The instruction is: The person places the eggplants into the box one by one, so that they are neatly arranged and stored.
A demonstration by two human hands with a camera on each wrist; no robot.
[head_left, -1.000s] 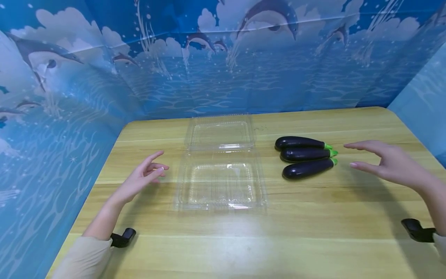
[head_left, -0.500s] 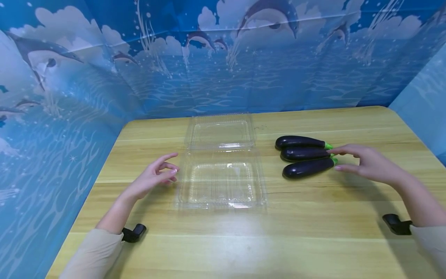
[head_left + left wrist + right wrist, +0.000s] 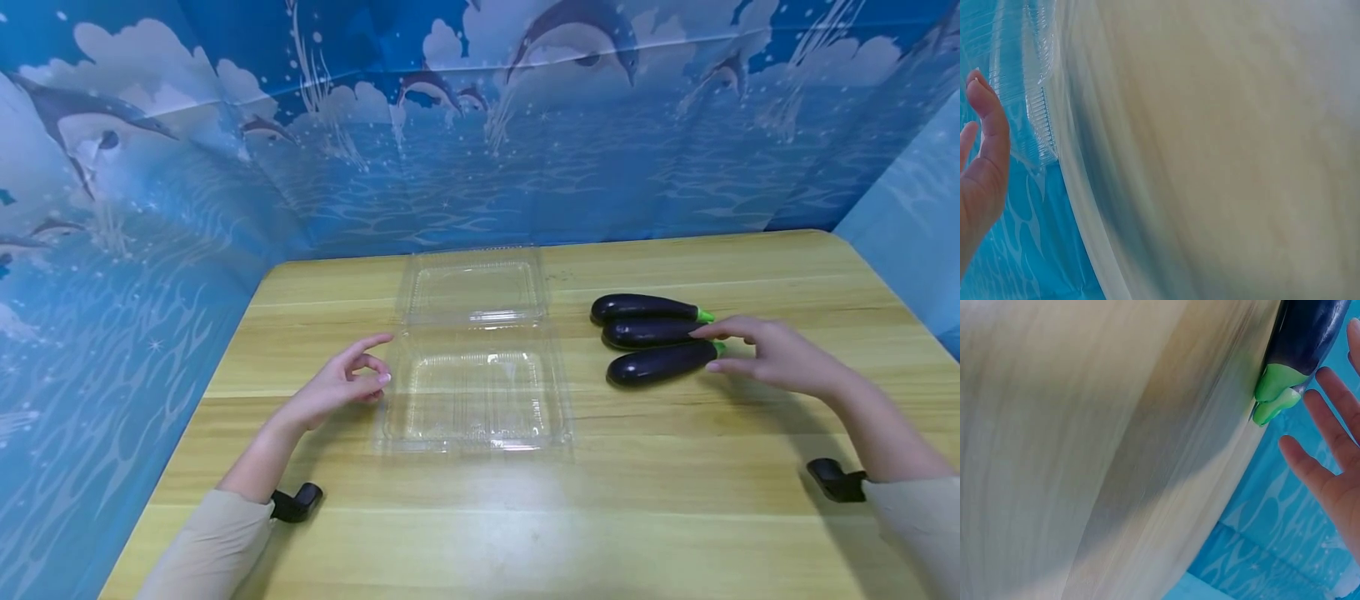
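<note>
Three dark purple eggplants lie side by side right of centre: a far one (image 3: pixel 643 307), a middle one (image 3: pixel 647 333) and a near one (image 3: pixel 660 365). Their green stems point right. Over the stem ends hovers my right hand (image 3: pixel 780 357), thumb and index apart; its spread fingers look clear of the eggplants in the right wrist view. A clear plastic clamshell box lies unfolded, its base (image 3: pixel 480 392) near and its lid (image 3: pixel 476 287) behind. My left hand (image 3: pixel 339 390) is at the base's left rim, fingers loosely bent; whether it touches is unclear.
Everything rests on a light wooden table (image 3: pixel 525 517). A blue dolphin-print curtain (image 3: pixel 480 183) hangs along its back and sides. A black wrist mount (image 3: pixel 297 502) is on the left forearm, another black mount (image 3: pixel 836 481) on the right.
My right hand has moved left, from beyond the stems to over the stem ends. The left hand has moved right to the box's rim. Box and eggplants stay put.
</note>
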